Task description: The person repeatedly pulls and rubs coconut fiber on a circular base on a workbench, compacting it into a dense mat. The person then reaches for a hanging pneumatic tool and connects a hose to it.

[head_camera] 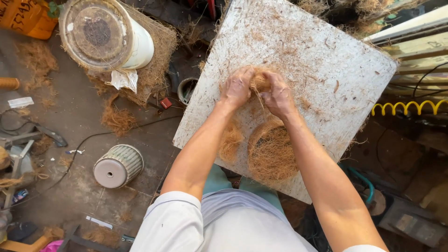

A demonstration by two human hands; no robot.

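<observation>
A white square board (pixel 326 56), dusted with brown fibre, lies tilted in front of me. Both my hands meet near its middle. My left hand (pixel 236 87) and my right hand (pixel 277 95) pinch and press a small clump of brown coir fibre (pixel 259 82) between their fingers. Below my hands on the board sits a round, bowl-shaped coir nest (pixel 271 153). A loose tuft of fibre (pixel 231 142) lies to its left, partly behind my left forearm.
On the floor left stand a white bucket (pixel 135 44) wrapped in coir matting, a small ribbed grey pot (pixel 119 165) on its side, loose fibre piles (pixel 119 119), a black cable and tools. A yellow coiled hose (pixel 410 107) lies at the right.
</observation>
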